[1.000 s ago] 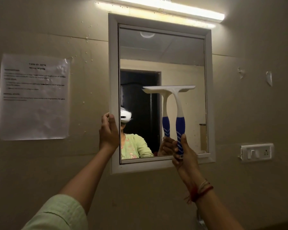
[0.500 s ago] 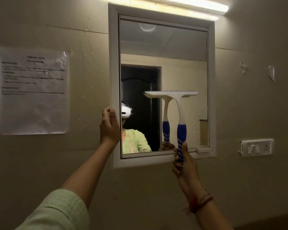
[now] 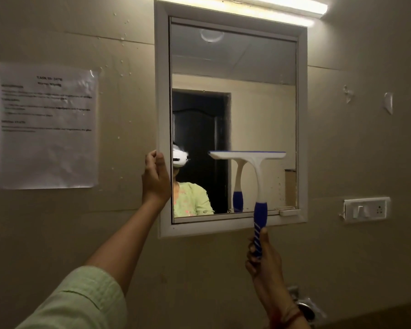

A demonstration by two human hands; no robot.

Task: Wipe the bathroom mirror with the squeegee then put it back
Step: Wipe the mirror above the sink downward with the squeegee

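A white-framed mirror (image 3: 259, 110) hangs on the beige wall. My right hand (image 3: 262, 254) grips the blue handle of a white squeegee (image 3: 256, 167) below the frame's bottom edge. The squeegee stands upright, its blade lying level across the lower right part of the glass. My left hand (image 3: 156, 179) clasps the left edge of the mirror frame at about the blade's height. The squeegee and a person in a green top are reflected in the glass.
A printed paper sheet (image 3: 46, 125) is taped to the wall left of the mirror. A switch and socket plate (image 3: 365, 208) sits at the right. A tube light (image 3: 282, 5) glows above the frame. A metal tap fitting (image 3: 305, 305) shows at the lower right.
My right hand has drawn the squeegee down the glass, from mid-height to the lower part, and now sits below the frame. My left hand has kept its hold on the frame's left edge.
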